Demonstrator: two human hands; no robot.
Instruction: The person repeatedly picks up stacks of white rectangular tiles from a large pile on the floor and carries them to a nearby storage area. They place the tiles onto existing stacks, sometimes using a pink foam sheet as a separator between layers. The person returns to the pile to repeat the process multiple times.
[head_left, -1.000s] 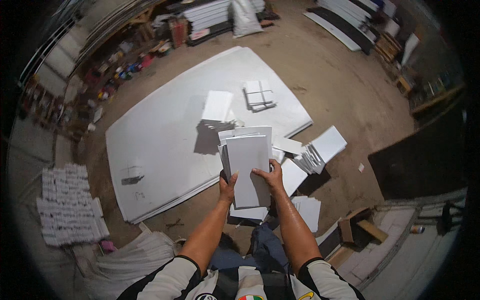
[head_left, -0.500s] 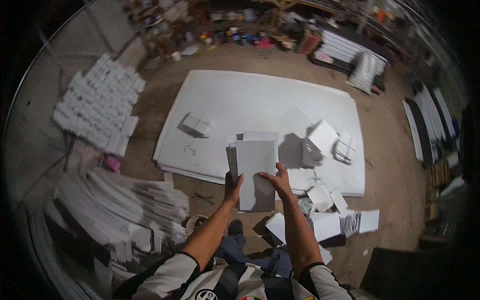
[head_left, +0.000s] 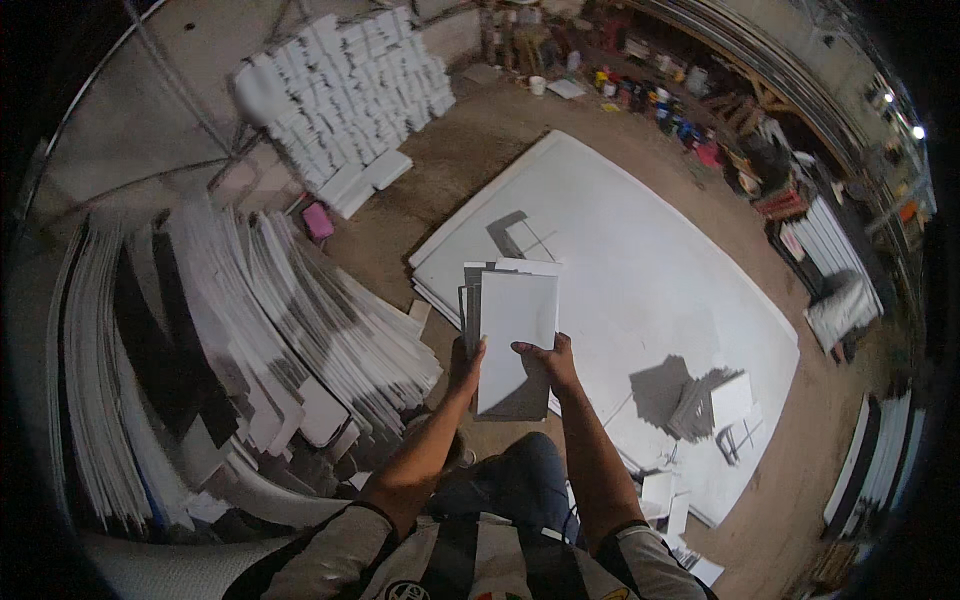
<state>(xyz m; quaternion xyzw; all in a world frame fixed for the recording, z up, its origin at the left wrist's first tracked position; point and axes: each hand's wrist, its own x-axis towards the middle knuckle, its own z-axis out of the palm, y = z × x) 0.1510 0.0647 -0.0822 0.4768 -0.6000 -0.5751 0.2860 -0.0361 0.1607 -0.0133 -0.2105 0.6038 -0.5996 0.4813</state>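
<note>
Both hands hold a small uneven stack of white rectangular panels (head_left: pixel 518 335) upright in front of my body. My left hand (head_left: pixel 468 365) is closed round the stack's left edge, its thumb along the front. On the opposite edge, my right hand (head_left: pixel 553 362) is closed with the thumb lying across the front face. The fingers behind the stack are hidden. Beyond it lies a low pile of large white sheets (head_left: pixel 640 260), with another stack of small panels (head_left: pixel 708 402) at its right and a thin frame-like piece (head_left: pixel 533 240) near its left end.
Long bundled strips (head_left: pixel 270 300) fill the left side near my legs. Several white packs (head_left: pixel 350 100) are piled by the far left wall, with a pink object (head_left: pixel 317 221) below them. Cans and clutter (head_left: pixel 660 105) line the back; a white sack (head_left: pixel 845 310) stands at far right.
My view has turned to the left, so the sheet pile now sits further right and the bundled strips show more fully. Both hands keep hold of the panels.
</note>
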